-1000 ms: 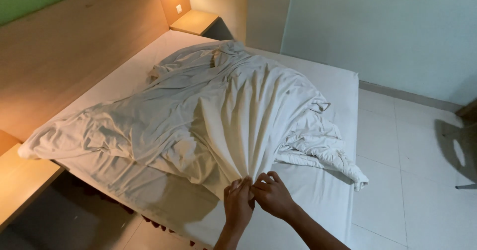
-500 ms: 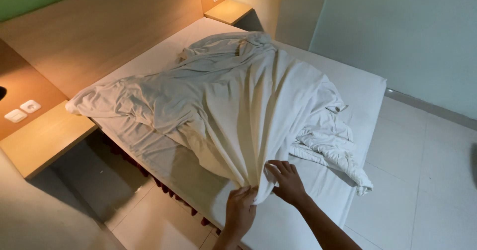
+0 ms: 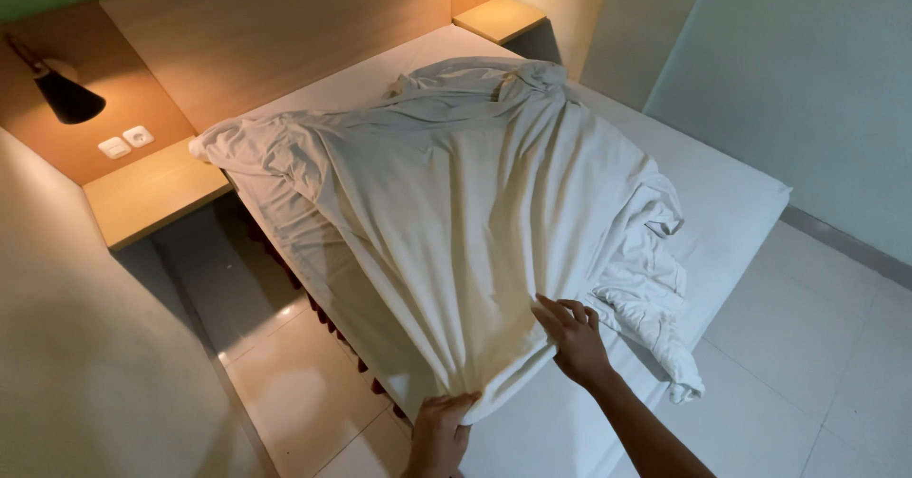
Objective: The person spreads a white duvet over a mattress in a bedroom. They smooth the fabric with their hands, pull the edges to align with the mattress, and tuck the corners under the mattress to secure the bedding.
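Both hands grasp the near edge of a crumpled white sheet (image 3: 456, 212): the left hand (image 3: 442, 430) pinches a bunched fold at its lowest corner, fingers curled into the cloth, while the right hand (image 3: 573, 337), just up and to the right of it, presses and clutches the hem with spread fingers. From that grip the sheet fans away across the bed (image 3: 731, 193), wrinkled and heaped, with a twisted tail of fabric hanging off the mattress edge right of the right hand. Beyond the sheet stands a wooden headboard (image 3: 275, 31). Far left of the hands sits a wooden bedside shelf (image 3: 152, 193), with a black wall lamp (image 3: 66, 98) and white switches (image 3: 126, 142) above it. A pale tiled floor (image 3: 304, 383) lies below the left hand.
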